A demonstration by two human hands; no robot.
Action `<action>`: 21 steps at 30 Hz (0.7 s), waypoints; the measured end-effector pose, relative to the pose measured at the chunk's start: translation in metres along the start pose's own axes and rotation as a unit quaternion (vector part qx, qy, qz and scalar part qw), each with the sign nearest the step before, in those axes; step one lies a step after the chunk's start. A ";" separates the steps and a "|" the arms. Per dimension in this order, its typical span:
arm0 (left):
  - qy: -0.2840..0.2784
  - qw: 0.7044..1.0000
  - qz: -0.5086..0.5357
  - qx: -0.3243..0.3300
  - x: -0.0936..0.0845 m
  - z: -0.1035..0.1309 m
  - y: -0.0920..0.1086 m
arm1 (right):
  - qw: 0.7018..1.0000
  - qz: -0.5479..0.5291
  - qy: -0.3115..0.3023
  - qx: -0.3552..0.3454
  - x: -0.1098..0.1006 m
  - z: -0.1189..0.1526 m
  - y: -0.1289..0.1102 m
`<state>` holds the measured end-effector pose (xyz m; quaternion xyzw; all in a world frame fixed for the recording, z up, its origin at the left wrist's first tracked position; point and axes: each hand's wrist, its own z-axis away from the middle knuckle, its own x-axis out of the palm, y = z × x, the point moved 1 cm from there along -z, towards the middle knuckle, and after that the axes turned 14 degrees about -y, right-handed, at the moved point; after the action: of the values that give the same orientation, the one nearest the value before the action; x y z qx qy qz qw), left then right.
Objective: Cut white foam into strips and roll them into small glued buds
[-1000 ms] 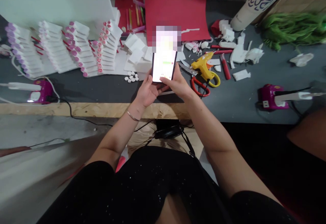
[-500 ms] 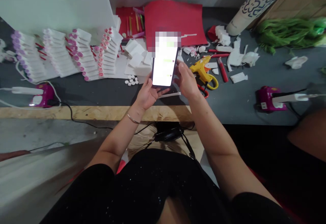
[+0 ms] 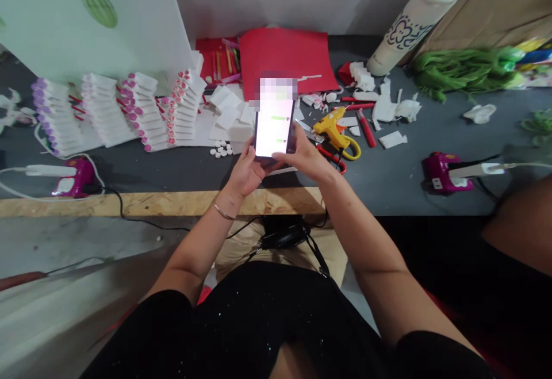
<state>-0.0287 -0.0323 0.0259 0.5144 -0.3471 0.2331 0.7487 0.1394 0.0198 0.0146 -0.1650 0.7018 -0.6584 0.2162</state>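
Clasping a lit phone (image 3: 272, 129), both hands (image 3: 246, 173) (image 3: 308, 153) close together, right thumb (image 3: 280, 156) seemingly on its lower front

My phone screen (image 3: 271, 131) glares nearly white, its far end pixelated; dim light greys the desk (image 3: 379, 189), shadow darkens part of the near wooden edge (image 3: 159, 203), and wide-angle distortion stretches my view's margins.

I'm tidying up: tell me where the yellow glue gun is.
In the head view, the yellow glue gun lies on the grey tabletop just right of the phone and right hand, beside the red-handled scissors.
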 end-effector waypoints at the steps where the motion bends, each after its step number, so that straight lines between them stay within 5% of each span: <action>1: -0.002 1.000 -0.001 -0.001 0.000 0.000 -0.001 | 1.000 0.000 -0.006 -0.003 0.003 0.002 0.000; 6: -0.012 0.998 -0.037 0.045 0.003 0.003 -0.014 | 0.988 -0.132 0.042 0.062 0.010 0.003 0.000; 9: -0.040 0.973 -0.180 0.138 0.010 0.001 -0.025 | 0.980 -0.179 0.073 0.051 0.016 0.000 -0.001; 15: -0.136 0.817 -0.511 0.229 0.017 -0.006 -0.035 | 0.977 -0.190 0.099 -0.001 0.009 0.002 -0.006; 18: -0.160 0.733 -0.602 0.272 0.012 0.002 -0.030 | 0.974 -0.190 0.121 0.017 -0.027 0.000 -0.010; 21: -0.137 0.668 -0.667 0.299 0.000 0.015 -0.024 | 0.986 -0.048 0.158 0.027 -0.089 -0.019 -0.012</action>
<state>-0.0153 -0.0548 0.0147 0.8313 0.0783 -0.3107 0.4541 0.2048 0.0809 0.0347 -0.0865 0.7006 -0.7044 0.0745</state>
